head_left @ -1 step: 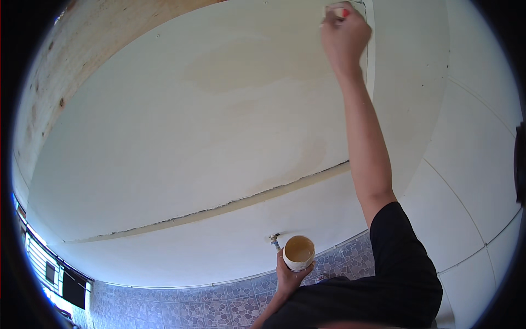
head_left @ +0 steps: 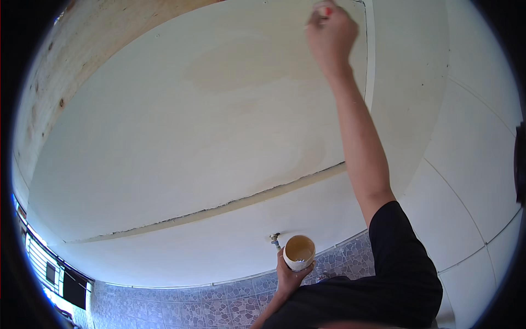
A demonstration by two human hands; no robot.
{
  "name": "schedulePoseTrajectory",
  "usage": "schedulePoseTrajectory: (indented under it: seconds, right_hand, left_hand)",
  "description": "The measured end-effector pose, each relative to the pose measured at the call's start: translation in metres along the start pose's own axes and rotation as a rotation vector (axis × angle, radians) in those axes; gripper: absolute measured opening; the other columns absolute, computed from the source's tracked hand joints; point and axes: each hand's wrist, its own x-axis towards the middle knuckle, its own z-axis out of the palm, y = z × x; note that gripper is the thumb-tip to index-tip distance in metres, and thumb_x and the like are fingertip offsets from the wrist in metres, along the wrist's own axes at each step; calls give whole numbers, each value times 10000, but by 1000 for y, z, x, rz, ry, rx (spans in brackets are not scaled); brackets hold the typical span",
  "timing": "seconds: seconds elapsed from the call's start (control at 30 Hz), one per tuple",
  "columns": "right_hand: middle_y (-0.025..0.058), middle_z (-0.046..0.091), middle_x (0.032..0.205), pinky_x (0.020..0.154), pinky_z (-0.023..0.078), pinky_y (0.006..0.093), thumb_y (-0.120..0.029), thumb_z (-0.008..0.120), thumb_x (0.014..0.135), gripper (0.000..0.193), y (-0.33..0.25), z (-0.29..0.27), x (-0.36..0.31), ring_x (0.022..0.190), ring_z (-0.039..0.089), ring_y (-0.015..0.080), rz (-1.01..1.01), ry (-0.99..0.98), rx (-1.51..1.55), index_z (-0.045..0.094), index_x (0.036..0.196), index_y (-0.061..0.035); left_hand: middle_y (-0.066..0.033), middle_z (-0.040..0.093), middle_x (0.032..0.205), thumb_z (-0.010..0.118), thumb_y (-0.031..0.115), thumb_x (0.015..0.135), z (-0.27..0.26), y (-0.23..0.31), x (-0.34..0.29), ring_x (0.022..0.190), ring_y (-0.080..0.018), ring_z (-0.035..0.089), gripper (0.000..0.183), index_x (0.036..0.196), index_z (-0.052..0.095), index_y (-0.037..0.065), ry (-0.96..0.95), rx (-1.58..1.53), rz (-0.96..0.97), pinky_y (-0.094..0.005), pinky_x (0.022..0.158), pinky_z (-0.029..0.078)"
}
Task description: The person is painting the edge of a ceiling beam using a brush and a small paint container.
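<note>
Panel [head_left: 164, 137]: my right hand [head_left: 334, 33], gripping a red-marked object [head_left: 327, 11], has shifted inward from its right edge, work likely running leftward; left hand [head_left: 289, 278] grips tub [head_left: 298, 253] below.

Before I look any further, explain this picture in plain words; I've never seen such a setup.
There is no machine here: these are a person's bare hands, seen from a wide fisheye camera worn on the head, so straight edges bend. The left hand holds a pale round container with some liquid inside. The right hand, raised, grips a small object with a red part, too blurred to identify. It is at a large pale panel marked by darker patches.
</note>
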Motion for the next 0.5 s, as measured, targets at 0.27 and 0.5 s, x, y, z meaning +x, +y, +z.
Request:
schedulePoseTrajectory:
  seconds: [0.27, 0.5]
  right_hand:
    - [132, 638, 681, 620, 517, 412, 11, 678, 853, 40, -175, 24, -77, 649, 666, 276, -129, -393, 802, 696, 858, -24]
    - [113, 786, 875, 761, 592, 262, -78, 784, 955, 121, -21, 1, -51, 811, 769, 152, 358, -210, 677, 757, 1007, 28]
  left_hand:
    - [-196, 653, 1261, 1004, 263, 725, -5, -11, -6, 1143, -311, 707, 928, 1416, 455, -25, 31, -8, 4, -420, 948, 581]
    - [-192, 658, 1258, 1001, 251, 729, -13, -10, -11, 1153, -308, 704, 921, 1419, 456, -22, 58, 14, 5, -414, 959, 579]
